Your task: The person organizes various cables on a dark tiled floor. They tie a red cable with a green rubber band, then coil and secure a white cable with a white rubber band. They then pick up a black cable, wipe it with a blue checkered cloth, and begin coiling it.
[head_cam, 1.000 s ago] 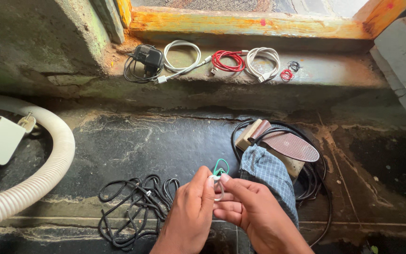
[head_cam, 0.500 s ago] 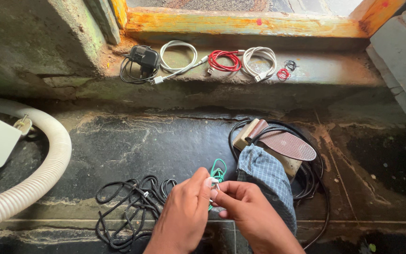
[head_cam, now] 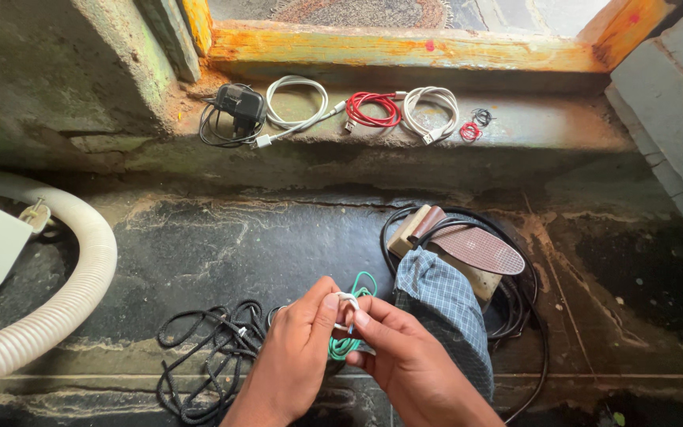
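Observation:
Low in the middle of the head view, my left hand (head_cam: 294,356) and my right hand (head_cam: 409,360) meet over a small green cable coil (head_cam: 353,316). Both pinch a thin white band or wire (head_cam: 347,302) at the coil with thumbs and fingertips. Most of the green cable is hidden behind my fingers. A loose tangle of black cable (head_cam: 207,356) lies on the dark stone slab just left of my left hand. A checked blue cloth (head_cam: 444,304) lies right of my right hand.
On the ledge under the orange window frame sit a black charger with cable (head_cam: 235,107), a white cable coil (head_cam: 298,107), a red cable coil (head_cam: 373,109), another white coil (head_cam: 430,111) and small bands (head_cam: 472,126). A corrugated white hose (head_cam: 57,308) curves at left. A brown sandal (head_cam: 480,249) rests on black cable.
My hands have stayed together on the green coil, shifting slightly; the fingers have worked the white band around it. The view has tilted a little.

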